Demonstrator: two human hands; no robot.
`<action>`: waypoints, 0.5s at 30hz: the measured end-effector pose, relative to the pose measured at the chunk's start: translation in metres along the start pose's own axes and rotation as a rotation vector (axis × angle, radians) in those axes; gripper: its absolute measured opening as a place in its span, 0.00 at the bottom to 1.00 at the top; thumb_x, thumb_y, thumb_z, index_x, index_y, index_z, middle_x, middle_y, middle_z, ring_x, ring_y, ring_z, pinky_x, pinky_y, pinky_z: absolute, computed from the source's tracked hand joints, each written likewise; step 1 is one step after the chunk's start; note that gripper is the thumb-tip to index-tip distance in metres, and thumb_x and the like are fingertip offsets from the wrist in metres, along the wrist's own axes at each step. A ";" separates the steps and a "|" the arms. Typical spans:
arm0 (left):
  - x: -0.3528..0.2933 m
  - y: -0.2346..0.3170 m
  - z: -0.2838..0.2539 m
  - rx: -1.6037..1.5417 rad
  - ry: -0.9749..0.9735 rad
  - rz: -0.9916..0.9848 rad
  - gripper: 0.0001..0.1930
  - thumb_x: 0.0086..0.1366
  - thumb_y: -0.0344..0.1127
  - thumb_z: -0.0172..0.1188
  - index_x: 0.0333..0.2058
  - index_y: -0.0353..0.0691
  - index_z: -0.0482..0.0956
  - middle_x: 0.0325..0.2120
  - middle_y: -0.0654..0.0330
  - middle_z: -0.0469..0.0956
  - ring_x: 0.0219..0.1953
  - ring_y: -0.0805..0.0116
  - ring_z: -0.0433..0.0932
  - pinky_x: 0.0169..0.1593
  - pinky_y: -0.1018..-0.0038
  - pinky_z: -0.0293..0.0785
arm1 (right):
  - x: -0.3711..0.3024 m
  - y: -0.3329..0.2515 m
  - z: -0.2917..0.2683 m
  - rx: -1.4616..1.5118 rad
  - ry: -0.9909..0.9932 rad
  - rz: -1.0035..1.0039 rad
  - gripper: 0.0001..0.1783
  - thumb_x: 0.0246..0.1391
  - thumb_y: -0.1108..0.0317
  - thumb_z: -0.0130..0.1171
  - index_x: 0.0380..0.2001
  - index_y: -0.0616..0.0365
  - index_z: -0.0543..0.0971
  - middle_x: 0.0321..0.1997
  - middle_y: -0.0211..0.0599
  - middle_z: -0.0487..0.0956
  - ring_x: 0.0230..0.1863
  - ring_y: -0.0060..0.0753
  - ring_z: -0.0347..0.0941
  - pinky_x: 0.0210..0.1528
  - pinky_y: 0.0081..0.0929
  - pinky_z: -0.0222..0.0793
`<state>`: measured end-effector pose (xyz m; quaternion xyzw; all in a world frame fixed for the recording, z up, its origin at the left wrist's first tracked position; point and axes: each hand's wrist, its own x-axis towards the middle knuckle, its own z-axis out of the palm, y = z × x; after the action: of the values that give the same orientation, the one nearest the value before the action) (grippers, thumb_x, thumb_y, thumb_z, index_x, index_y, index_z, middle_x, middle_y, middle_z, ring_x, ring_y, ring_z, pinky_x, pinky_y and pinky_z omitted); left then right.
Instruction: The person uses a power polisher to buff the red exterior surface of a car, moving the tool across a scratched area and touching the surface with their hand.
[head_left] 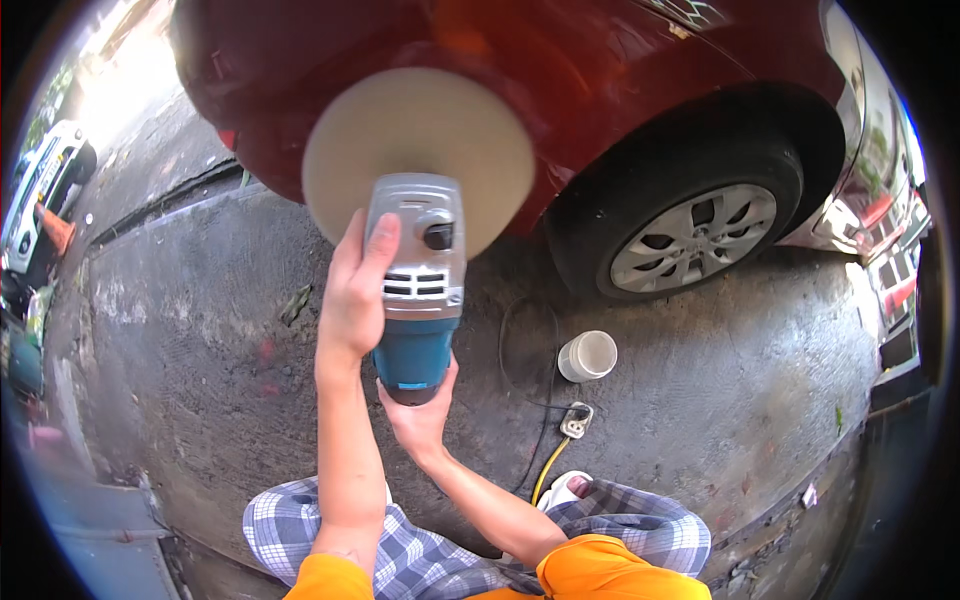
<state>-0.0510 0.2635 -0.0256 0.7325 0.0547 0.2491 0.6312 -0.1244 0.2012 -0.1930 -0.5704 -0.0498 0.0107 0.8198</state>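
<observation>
A teal and silver electric polisher (pixel 416 345) is held out in front of me against a dark red car (pixel 620 110). Its round cream pad (pixel 345 150) looks smeared, as if spinning, and lies over the car's lower corner. My left hand (pixel 352 295) grips the silver head from the left side, thumb on top. Around the teal body's rear end wraps my right hand (pixel 422 415), its fingers partly hidden under the tool. Where the pad meets the paint is hidden behind the pad.
Right of the polisher is the car's wheel (pixel 695 240). A white tub (pixel 587 357) stands on the concrete near a socket block (pixel 576 421) with a yellow cord (pixel 548 468). A dark cable (pixel 503 350) loops beside them. Far left are an orange cone (pixel 56 230) and a white vehicle (pixel 40 195).
</observation>
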 end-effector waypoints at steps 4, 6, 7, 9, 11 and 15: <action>-0.002 0.019 0.039 0.044 -0.069 0.000 0.22 0.72 0.52 0.49 0.44 0.34 0.74 0.39 0.58 0.78 0.42 0.71 0.73 0.50 0.75 0.68 | 0.007 -0.007 -0.018 0.043 0.071 -0.018 0.51 0.40 0.77 0.70 0.65 0.59 0.53 0.56 0.45 0.69 0.56 0.36 0.69 0.59 0.32 0.65; -0.003 0.021 0.048 0.049 -0.143 -0.032 0.25 0.74 0.51 0.45 0.54 0.33 0.72 0.49 0.57 0.75 0.53 0.69 0.70 0.60 0.74 0.61 | 0.012 -0.009 -0.027 0.048 0.086 -0.013 0.52 0.40 0.78 0.70 0.66 0.59 0.52 0.56 0.45 0.70 0.56 0.36 0.69 0.59 0.32 0.65; -0.003 0.022 0.050 0.030 -0.143 -0.020 0.25 0.74 0.51 0.46 0.53 0.33 0.73 0.48 0.58 0.76 0.52 0.70 0.71 0.58 0.74 0.62 | 0.014 -0.010 -0.030 0.063 0.074 -0.025 0.52 0.40 0.78 0.70 0.66 0.58 0.52 0.56 0.45 0.70 0.57 0.36 0.69 0.59 0.32 0.65; -0.005 0.021 0.047 0.030 -0.130 -0.035 0.25 0.74 0.51 0.46 0.53 0.33 0.73 0.48 0.58 0.76 0.51 0.70 0.72 0.57 0.74 0.63 | 0.012 -0.011 -0.030 0.085 0.075 -0.032 0.52 0.40 0.78 0.70 0.66 0.57 0.52 0.57 0.46 0.70 0.57 0.36 0.70 0.59 0.32 0.65; -0.006 0.018 0.047 -0.016 -0.059 -0.018 0.23 0.73 0.51 0.48 0.49 0.35 0.73 0.42 0.58 0.78 0.44 0.72 0.75 0.51 0.76 0.68 | 0.012 -0.013 -0.030 0.092 0.031 0.012 0.51 0.40 0.78 0.71 0.64 0.58 0.52 0.55 0.43 0.68 0.55 0.34 0.68 0.57 0.33 0.66; -0.006 0.002 0.023 -0.058 -0.033 -0.064 0.24 0.74 0.50 0.46 0.54 0.34 0.72 0.48 0.58 0.76 0.49 0.71 0.73 0.55 0.75 0.66 | 0.006 -0.012 -0.027 0.076 0.015 0.056 0.52 0.40 0.76 0.71 0.65 0.57 0.52 0.56 0.43 0.69 0.56 0.34 0.68 0.59 0.32 0.65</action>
<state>-0.0463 0.2400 -0.0269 0.7159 0.0606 0.2181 0.6605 -0.1168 0.1726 -0.1904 -0.5402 -0.0271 0.0315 0.8405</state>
